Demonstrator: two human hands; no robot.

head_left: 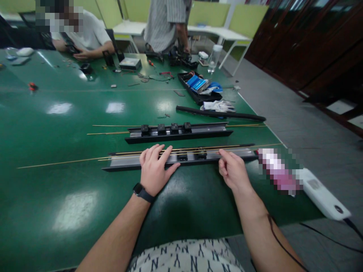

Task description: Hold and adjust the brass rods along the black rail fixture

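Observation:
A long black channel (133, 165) with a pale inner floor lies across the table before me. Thin brass-coloured rods (65, 163) run along it and stick out past both ends. Inside sit black blocks (201, 152), partly covered by the rods. My left hand (155, 166) rests over the channel, fingers spread across the rods and thumb along the near edge. My right hand (233, 168) is closed in a pinch at the channel's right part; what its fingertips hold is too small to make out. Behind lies a second black channel (178, 138) with several black blocks (174, 129) and rods.
Farther back are a black strip (221, 114), white gloves (218, 106) and a black tray (195, 96) with blue items. A white power strip (323, 194) lies at the right edge. Two people are across the green table (113, 219), near a clear bottle (214, 58).

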